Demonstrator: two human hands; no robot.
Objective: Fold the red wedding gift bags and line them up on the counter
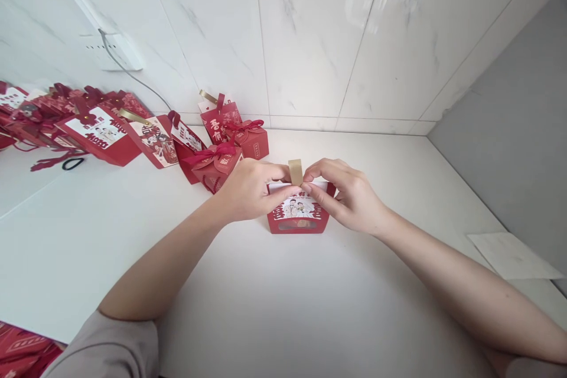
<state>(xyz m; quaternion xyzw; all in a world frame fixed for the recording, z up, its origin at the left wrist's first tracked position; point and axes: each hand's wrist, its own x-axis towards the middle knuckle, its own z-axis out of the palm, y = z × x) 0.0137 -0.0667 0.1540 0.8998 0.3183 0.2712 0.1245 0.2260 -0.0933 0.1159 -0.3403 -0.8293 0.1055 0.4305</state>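
Observation:
A red gift box (pixel 296 225) with a white printed label and a small clear window stands upright on the white table. A gold ribbon loop (pixel 295 171) sticks up from its top edge. My left hand (pixel 257 189) pinches the top of the box at the left of the loop, thumb in front. From the right, my right hand (pixel 348 194) pinches the same top edge near the base of the loop, thumb and forefinger close together. The fingertips of both hands nearly meet there and partly cover the label.
Several red gift boxes (pixel 124 150) with ribbons line the back left, by the tiled wall. A black ring (pixel 73 163) lies near them. A cable hangs from a wall socket (pixel 110 52). A white sheet (pixel 514 255) lies at the right; red packaging (pixel 26 348) shows at the lower left.

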